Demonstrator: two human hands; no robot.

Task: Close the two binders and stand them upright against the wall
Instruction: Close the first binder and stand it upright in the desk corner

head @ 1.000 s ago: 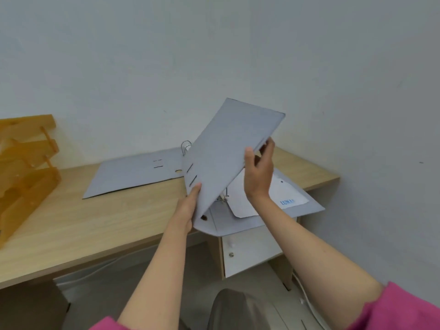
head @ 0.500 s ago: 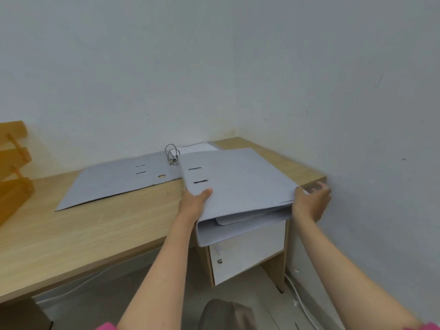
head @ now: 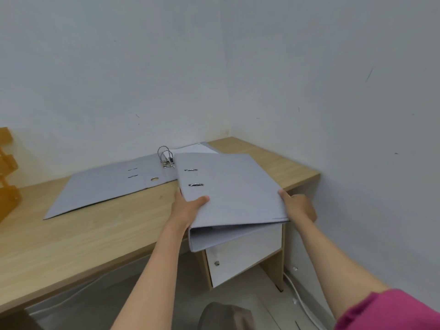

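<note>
One head-worn wide-angle view looks forward and down from above the desk's near edge, facing the room corner; both forearms reach in from the bottom, close to the lens, floor showing beneath

light wood tabletop in a wall corner. an open grey binder lies flat on it, a closed grey binder overlaps its right side, sticking past the front edge.
</note>
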